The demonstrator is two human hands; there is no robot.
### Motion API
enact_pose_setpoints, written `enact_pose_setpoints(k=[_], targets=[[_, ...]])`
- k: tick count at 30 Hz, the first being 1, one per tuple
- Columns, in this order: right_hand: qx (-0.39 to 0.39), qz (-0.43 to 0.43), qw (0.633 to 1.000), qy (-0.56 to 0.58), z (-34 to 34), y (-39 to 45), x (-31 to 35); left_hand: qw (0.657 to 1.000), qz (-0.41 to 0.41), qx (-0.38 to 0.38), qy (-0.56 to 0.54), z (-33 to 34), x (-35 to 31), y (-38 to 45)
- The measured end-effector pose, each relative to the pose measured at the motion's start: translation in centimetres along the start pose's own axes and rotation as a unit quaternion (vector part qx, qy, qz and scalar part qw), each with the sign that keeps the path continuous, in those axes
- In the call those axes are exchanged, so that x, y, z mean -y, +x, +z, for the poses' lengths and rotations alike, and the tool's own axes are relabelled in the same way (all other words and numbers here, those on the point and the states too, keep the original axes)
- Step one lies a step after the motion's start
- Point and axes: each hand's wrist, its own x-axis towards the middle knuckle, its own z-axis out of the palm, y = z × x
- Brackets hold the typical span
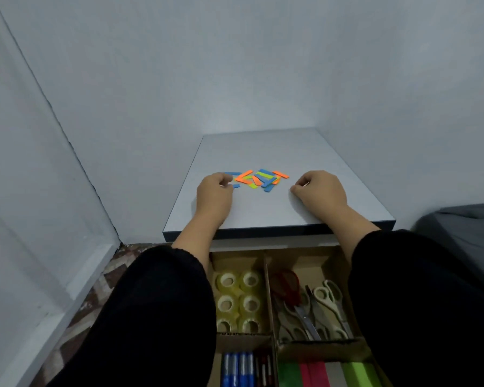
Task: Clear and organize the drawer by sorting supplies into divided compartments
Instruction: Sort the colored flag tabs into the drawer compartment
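Left hand pinching a blue strip, right hand curled, holding nothing, six tape rolls in drawer

strips on tabletop | between hands | open drawer below, seemingly nearer

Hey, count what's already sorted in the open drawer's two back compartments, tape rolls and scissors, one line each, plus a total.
Tape rolls, left compartment: 6
Scissors with red handles, right compartment: 1
Scissors with pale handles, right compartment: at least 2; the overlapping pairs are hard to separate
Total: at least 9
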Motion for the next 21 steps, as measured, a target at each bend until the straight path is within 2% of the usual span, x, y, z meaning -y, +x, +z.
enact_pose_setpoints(k=[2, 5, 12, 17, 21], targets=[[-0.021, -0.011, 1.0, -0.001, 0.6, 1.0, -0.2, 0.998, 0.023, -0.04, 0.048, 0.7, 0.3, 1.4], [-0.033, -0.028, 0.998, -0.041, 1.4, 2.3, -0.1, 0.993, 0.049, -0.047, 0.101, 1.5, 0.6, 3.3], [-0.016, -0.042, 0.996, -0.074, 2.7, 5.5, 0.4, 0.969, 0.053, 0.032, 0.239, 2.4, 0.9, 5.1], [-0.017, -0.028, 0.999, -0.037, 2.7, 5.6, 0.5, 0.969, 0.061, 0.013, 0.241, 2.4, 1.1, 5.2], [-0.016, -0.012, 0.996, 0.084, 2.2, 4.8, 0.3, 0.976, 0.063, 0.004, 0.21, 2.3, 1.2, 5.2]])
